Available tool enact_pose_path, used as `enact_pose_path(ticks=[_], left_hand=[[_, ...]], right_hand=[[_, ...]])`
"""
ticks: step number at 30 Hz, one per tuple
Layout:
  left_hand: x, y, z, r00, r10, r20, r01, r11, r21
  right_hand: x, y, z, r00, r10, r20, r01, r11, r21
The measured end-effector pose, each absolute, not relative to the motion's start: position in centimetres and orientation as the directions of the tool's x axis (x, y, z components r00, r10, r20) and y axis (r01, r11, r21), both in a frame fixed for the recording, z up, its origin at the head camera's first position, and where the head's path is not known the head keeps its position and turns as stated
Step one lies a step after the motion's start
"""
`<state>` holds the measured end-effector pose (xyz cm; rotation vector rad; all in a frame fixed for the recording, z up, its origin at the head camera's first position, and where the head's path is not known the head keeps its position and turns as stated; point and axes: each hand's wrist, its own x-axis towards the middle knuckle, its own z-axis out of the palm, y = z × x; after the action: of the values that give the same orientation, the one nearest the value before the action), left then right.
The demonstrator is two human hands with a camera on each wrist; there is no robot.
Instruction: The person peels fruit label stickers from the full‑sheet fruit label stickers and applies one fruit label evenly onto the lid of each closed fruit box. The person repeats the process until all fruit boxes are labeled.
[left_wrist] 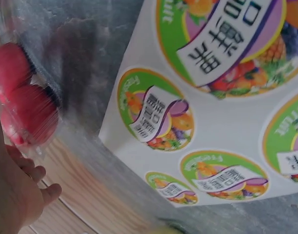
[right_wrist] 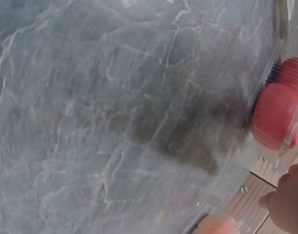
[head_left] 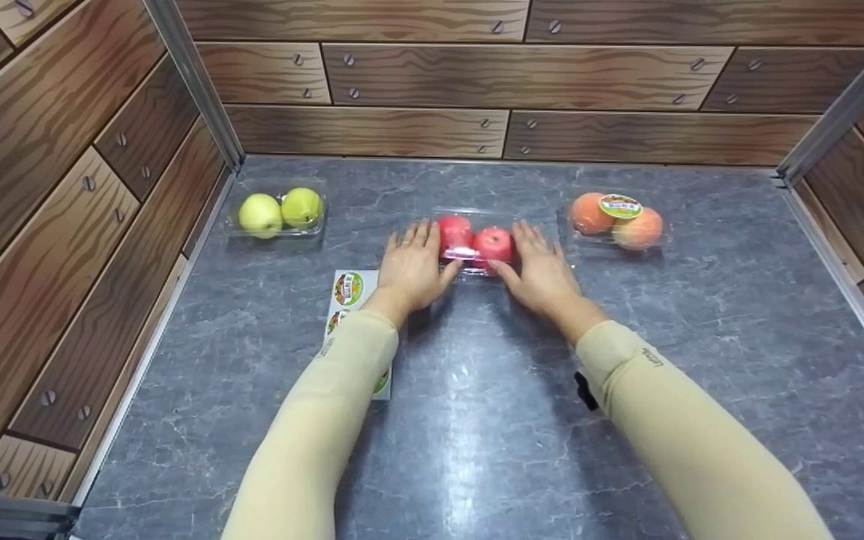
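Note:
Two red apples (head_left: pixel 493 244) sit in a clear plastic box (head_left: pixel 469 271) at the middle of the table. My left hand (head_left: pixel 413 271) lies along the box's left side, fingers stretched forward and thumb near its front edge. On the right side my right hand (head_left: pixel 546 276) lies in a like way, its thumb by the front corner. Both wrist views show the red apples (left_wrist: pixel 29 114) under shiny plastic. Partly beneath my left forearm lies a white sheet of round fruit stickers (head_left: pixel 348 289), seen closer in the left wrist view.
At the left back stands a clear box with two yellow-green apples (head_left: pixel 260 215). Another box, with two orange-pink fruits (head_left: pixel 637 229) and an oval sticker (head_left: pixel 620 206) on top, stands at the right back. Wood-patterned walls (head_left: pixel 417 131) border the grey marbled table (head_left: pixel 702 352).

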<state>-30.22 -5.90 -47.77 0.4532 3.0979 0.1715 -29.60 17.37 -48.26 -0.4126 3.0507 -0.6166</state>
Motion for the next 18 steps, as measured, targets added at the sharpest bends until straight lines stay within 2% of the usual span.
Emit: enact_pose_path(ticks=[18], left_hand=[[-28.6,-5.6,-48.7,-0.957,0.286,0.049,0.29,0.946,0.147]], right_hand=[[-28.4,18.0,-49.6,-0.962,-0.255,0.096,-0.27,0.844,-0.463]])
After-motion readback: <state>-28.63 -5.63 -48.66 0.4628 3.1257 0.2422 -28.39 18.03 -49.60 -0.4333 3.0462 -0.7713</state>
